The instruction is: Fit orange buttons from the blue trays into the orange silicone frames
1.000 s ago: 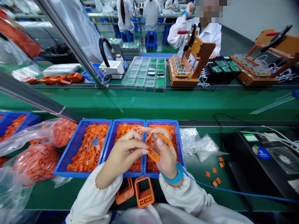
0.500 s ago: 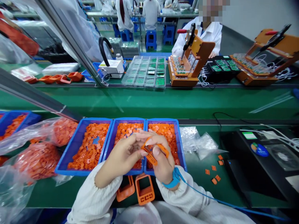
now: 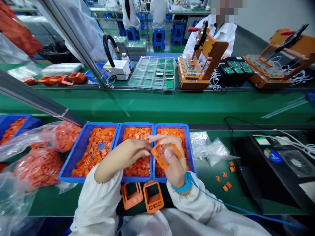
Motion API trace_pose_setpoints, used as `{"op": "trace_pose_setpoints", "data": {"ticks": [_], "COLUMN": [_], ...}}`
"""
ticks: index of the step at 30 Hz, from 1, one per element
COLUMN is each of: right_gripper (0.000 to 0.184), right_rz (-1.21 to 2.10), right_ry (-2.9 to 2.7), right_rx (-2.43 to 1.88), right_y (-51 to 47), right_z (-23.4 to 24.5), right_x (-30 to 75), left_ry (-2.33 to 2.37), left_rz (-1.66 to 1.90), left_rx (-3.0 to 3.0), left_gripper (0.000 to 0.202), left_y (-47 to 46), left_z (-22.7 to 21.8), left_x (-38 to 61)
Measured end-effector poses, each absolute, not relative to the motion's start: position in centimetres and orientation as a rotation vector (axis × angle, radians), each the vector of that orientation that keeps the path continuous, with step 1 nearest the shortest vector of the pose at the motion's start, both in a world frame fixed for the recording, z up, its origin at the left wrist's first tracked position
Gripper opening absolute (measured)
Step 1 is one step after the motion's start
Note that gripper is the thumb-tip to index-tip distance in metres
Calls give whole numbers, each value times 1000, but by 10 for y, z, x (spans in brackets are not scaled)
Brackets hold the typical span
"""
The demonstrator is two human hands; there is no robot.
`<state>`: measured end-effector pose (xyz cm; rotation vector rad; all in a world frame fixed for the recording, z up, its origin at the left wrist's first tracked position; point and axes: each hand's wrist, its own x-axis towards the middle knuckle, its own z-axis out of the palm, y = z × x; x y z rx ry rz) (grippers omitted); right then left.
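My right hand (image 3: pixel 176 159) is closed on an orange plastic frame (image 3: pixel 161 159), held tilted above the right-hand blue bin (image 3: pixel 191 154). Its thumb presses on the frame's near side, and a wristband with a blue cord circles the wrist. Over the middle blue bin (image 3: pixel 118 144) is my left hand (image 3: pixel 134 150), its fingers stretched toward the small orange pieces (image 3: pixel 137 168) inside. The fingers look slightly apart with nothing visible between them; the tips are partly hidden. Two more orange frames, one on the left (image 3: pixel 132 196) and one on the right (image 3: pixel 154 198), lie below the bins.
A left blue bin (image 3: pixel 71 164) and plastic bags (image 3: pixel 38 167) also contain orange pieces. Several loose pieces (image 3: pixel 225 174) lie beside a black machine (image 3: pixel 268 177). Clear bags (image 3: pixel 209 149) rest right of the bins. Across the green ledge, a person (image 3: pixel 211 39) sits behind an orange clamp fixture (image 3: pixel 199 72).
My left hand has moved off the orange frame, slightly left and down over the middle bin. My right hand still holds the frame, which is now turned more toward me.
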<state>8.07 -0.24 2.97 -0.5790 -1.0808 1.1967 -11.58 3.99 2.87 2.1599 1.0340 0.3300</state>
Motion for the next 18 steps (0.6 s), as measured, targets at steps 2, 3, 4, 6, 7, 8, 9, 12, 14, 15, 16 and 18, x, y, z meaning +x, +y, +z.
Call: {"op": "trace_pose_setpoints", "data": {"ticks": [2,3,4,6,7,8,9,12,14,15,16,18], "right_gripper": [17,17,17,17,17,17,16,16,15,15,15,14], "right_rz": [1227,1227,1222,1234,1247,1262,1277,1311,1335,1349,1361,1378], "right_ry": [-951,-912,-888,-861,-852,-845,-838,-818,-804,-793,-777,-741], "right_rx": [-571,-563,-555,-539,-532,-528,-527,-538,-545,-543,-538,-528], "right_y": [1,3,4,6,6,7,7,6,6,7,7,9], "right_z": [29,29,29,28,27,26,26,24,24,24,24,25], "right_x": [81,81,81,80,80,79,78,77,77,77,78,79], "left_ry": [1243,1322,1366,1373,1369,1371,1377,1381,1364,1348,1330,1290], "left_rz": [-60,-241,-382,-526,-538,-533,-532,-517,-484,-460,-432,-359], "left_rx": [2197,2184,2163,2126,2119,2116,2111,2092,2085,2084,2087,2102], "left_gripper": [21,29,41,60,63,61,54,30,19,15,12,11], "left_y": [47,49,50,50,50,50,50,51,54,55,56,59], "left_z": [14,6,-2,-15,-19,-23,-26,-33,-35,-35,-34,-27], "left_x": [-117,-116,-113,-106,-104,-102,-102,-106,-110,-111,-112,-114]}}
